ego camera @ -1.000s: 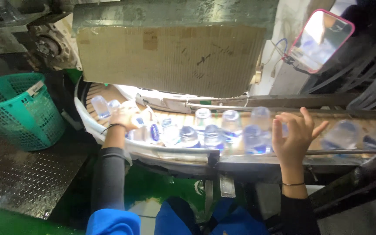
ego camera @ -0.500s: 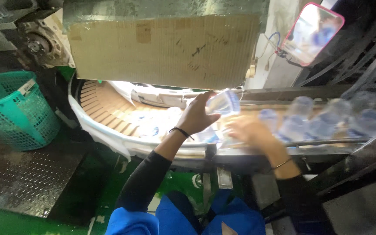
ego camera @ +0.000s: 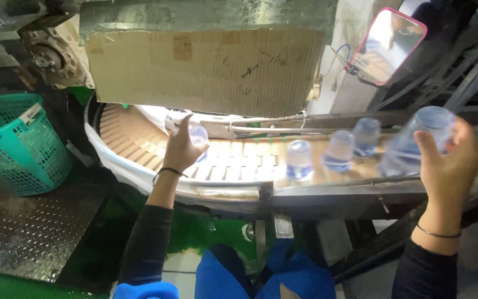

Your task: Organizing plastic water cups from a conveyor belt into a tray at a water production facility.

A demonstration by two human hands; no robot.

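Observation:
My left hand (ego camera: 180, 147) is closed around a clear plastic bottle (ego camera: 197, 135) over the curved part of the slatted conveyor belt (ego camera: 233, 160). My right hand (ego camera: 448, 160) holds another clear bottle (ego camera: 416, 141) lifted at the right end of the belt, tilted. Three clear bottles stand upright on the belt between my hands: one (ego camera: 299, 159) in the middle, one (ego camera: 339, 150) to its right and one (ego camera: 367, 136) further back.
A teal mesh basket (ego camera: 15, 144) stands at the left on a metal tread plate (ego camera: 23, 232). A cardboard sheet (ego camera: 206, 69) hangs over the belt's back. A pink-framed mirror (ego camera: 389, 44) sits at upper right. Metal guide rails (ego camera: 305, 130) line the belt.
The crowd of bottles on the belt has thinned to three. My left hand moved left to the belt's curve with a bottle. My right hand swung out to the right, lifting a bottle.

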